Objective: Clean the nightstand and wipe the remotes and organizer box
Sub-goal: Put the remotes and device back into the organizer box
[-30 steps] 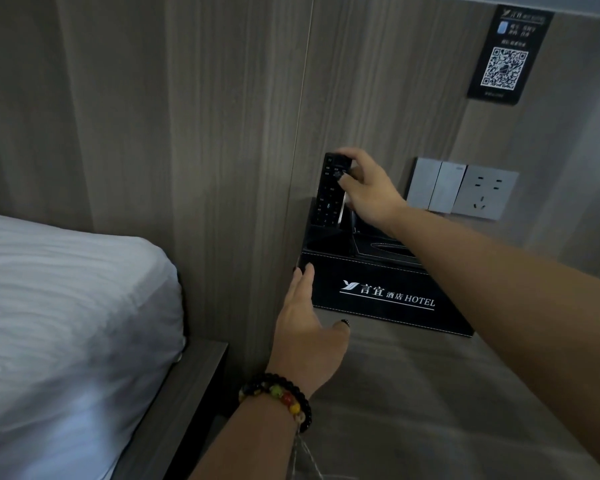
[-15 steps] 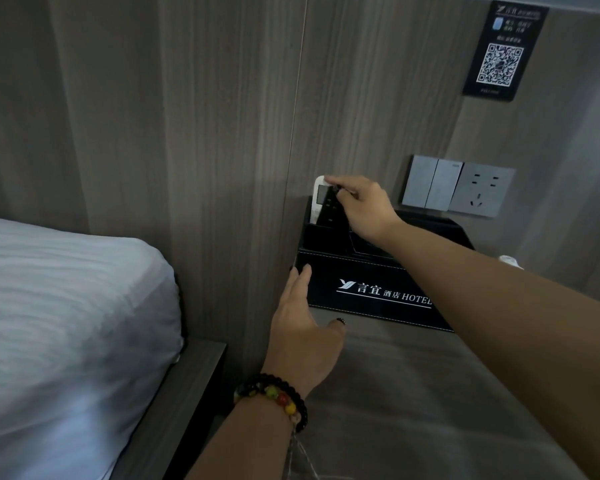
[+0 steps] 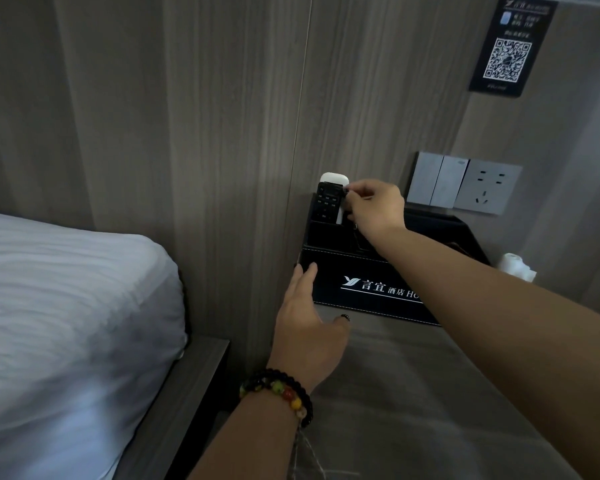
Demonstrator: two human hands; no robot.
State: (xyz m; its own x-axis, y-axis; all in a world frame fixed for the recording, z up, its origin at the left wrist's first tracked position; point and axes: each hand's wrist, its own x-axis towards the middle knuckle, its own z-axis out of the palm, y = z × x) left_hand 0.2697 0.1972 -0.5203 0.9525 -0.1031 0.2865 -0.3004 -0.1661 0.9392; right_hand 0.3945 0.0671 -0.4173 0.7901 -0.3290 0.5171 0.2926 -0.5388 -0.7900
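Observation:
A black organizer box with white hotel lettering stands at the back of the grey nightstand, against the wood wall. A black remote stands upright in its back left slot, with a white remote just behind it. My right hand reaches over the box and pinches the black remote's upper right edge with its fingertips. With straight fingers, my left hand touches the box's front left corner, its thumb spread out over the nightstand top. My right forearm hides the right part of the box's front.
A white pillow lies on the bed to the left, above a dark bed frame edge. Wall switches and a socket sit behind the box, a QR sign above. Something white and crumpled lies right of the box.
My right hand has lowered the black remote from above the box into the back left slot, in front of the white remote. My left hand stays at the box's front corner.

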